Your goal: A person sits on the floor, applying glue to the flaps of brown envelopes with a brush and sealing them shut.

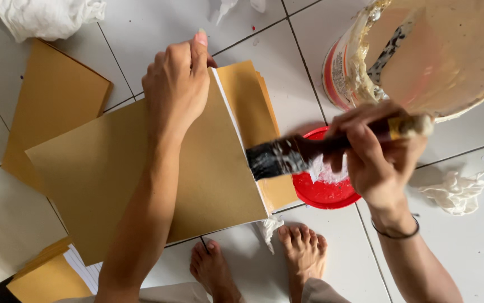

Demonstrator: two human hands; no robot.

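My left hand (177,84) presses down on the top edge of a brown cardboard-covered book (107,174) lying on the white tiled floor. My right hand (374,154) grips a black, glue-wet brush (287,156), whose bristles touch the book's white page edge on its right side. Under the brush hand sits a red lid (323,193) holding white glue.
A large paint-smeared bucket (421,53) stands at the upper right. More brown sheets (56,95) and books (45,275) lie at the left. Crumpled white rags (48,17) (458,191) rest on the tiles. My bare feet (303,252) are at the bottom.
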